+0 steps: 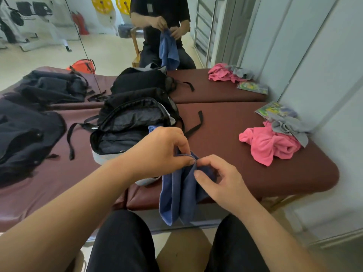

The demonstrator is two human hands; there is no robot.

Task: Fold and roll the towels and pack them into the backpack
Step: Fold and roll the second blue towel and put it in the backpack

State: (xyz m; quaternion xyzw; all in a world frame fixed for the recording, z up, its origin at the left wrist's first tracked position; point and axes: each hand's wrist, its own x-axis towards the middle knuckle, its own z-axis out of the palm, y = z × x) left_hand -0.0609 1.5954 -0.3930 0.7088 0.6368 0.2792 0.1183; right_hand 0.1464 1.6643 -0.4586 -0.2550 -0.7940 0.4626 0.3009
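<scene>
A blue towel hangs folded lengthwise over the front edge of the maroon table, above my knees. My left hand pinches its top edge between thumb and fingers. My right hand grips the towel just beside it, fingers curled round the cloth. A black backpack lies unzipped behind my left hand, with a bit of blue cloth at its opening. A crumpled pink towel and a grey towel lie in a heap at the right.
A second dark bag lies at the left of the table. A colourful flat packet sits behind the towel heap. A wall mirror behind the table reflects the scene. A white wall stands close on the right.
</scene>
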